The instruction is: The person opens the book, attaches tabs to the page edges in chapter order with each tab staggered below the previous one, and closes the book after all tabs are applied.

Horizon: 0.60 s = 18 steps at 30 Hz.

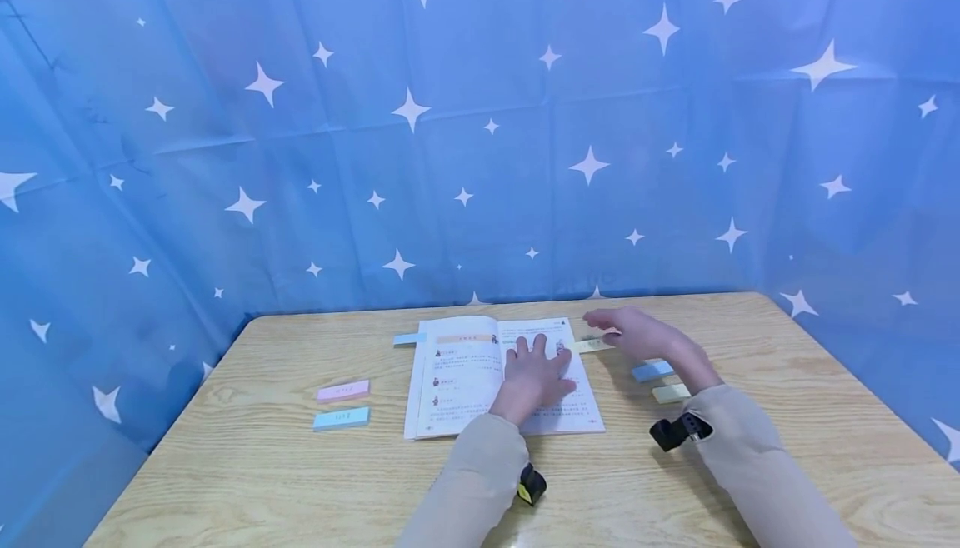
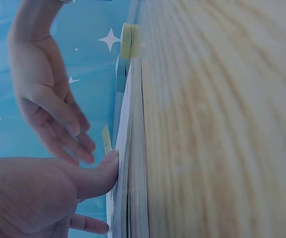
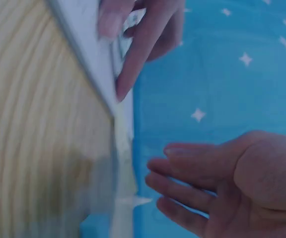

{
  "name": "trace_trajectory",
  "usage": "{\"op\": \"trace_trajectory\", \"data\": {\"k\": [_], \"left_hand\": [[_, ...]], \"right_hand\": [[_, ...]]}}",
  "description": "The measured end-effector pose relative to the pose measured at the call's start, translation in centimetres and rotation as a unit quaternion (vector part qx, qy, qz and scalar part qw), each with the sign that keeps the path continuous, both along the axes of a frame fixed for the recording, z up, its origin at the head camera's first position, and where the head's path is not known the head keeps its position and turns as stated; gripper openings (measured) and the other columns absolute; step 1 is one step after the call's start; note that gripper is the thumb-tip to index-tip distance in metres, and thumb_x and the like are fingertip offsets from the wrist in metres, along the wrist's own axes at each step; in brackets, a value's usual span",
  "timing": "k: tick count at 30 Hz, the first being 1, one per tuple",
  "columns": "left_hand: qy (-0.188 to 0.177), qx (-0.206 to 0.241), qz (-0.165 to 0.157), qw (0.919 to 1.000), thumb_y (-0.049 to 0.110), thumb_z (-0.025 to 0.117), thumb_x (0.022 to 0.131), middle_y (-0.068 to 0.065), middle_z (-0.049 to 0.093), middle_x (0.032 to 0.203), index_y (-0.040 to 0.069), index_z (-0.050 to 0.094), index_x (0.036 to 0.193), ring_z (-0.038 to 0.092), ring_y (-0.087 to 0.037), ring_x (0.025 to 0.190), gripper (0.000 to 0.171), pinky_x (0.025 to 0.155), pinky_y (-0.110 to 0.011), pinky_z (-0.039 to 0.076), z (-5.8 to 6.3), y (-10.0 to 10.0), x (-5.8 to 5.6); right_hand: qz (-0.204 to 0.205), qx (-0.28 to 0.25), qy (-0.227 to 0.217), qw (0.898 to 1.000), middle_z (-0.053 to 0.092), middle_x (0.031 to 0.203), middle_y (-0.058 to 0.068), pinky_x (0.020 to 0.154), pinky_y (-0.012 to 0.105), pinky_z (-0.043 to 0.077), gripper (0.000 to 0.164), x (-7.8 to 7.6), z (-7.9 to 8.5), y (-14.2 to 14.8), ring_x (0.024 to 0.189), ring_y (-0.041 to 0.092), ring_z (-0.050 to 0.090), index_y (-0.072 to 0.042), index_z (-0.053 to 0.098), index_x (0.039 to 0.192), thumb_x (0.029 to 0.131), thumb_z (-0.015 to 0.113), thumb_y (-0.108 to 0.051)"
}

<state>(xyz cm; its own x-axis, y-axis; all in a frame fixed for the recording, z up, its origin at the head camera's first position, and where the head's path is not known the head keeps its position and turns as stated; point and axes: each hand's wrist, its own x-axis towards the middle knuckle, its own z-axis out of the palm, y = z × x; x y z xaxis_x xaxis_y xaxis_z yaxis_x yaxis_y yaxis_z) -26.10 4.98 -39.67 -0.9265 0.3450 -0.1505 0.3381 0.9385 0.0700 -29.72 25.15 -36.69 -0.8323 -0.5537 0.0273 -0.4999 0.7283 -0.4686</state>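
Observation:
An open book [image 1: 461, 390] with printed pages lies toward the far side of the table. My left hand [image 1: 528, 377] rests on its right page, fingers spread; in the left wrist view the thumb [image 2: 103, 173] touches the page near the edge. A yellow paper tab [image 1: 592, 346] sticks out from the book's right edge, and a blue tab [image 1: 409, 339] from the left. Above the yellow tab hovers my right hand [image 1: 648, 340], its fingers loosely extended. The right wrist view shows that hand [image 3: 227, 183] apart from the tab, holding nothing.
Right of the book lie a blue sticky-note pad [image 1: 651, 371] and a yellow pad [image 1: 671, 393], under the right forearm. To the left are a pink pad [image 1: 343, 391] and a light-blue pad [image 1: 341, 419] on the wooden table [image 1: 262, 481]. Behind hangs a blue star-patterned curtain [image 1: 480, 148].

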Motion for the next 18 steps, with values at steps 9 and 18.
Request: {"op": "trace_trajectory", "data": {"k": [9,18], "left_hand": [[0.004,0.003,0.001,1.0,0.055,0.05,0.102,-0.003,0.031,0.158,0.041,0.037,0.156,0.028,-0.032,0.143,0.057,0.114,-0.048,0.032,0.0,-0.1,0.3],[0.009,0.001,0.01,0.9999,0.055,0.051,0.101,-0.002,0.031,0.159,0.043,0.037,0.155,0.027,-0.031,0.145,0.057,0.115,-0.046,0.03,0.1,0.0,0.3]], "right_hand": [[0.071,0.079,-0.034,0.994,0.044,0.15,0.028,0.111,0.065,0.03,0.055,1.4,0.4,-2.7,0.135,0.052,0.041,0.006,0.04,0.15,0.096,0.044,0.013],[0.018,0.117,-0.079,0.99,0.049,0.147,0.023,0.116,0.066,0.014,0.053,1.9,0.3,-3.3,0.141,0.052,0.03,0.008,0.03,0.154,0.1,0.035,0.009]]}}
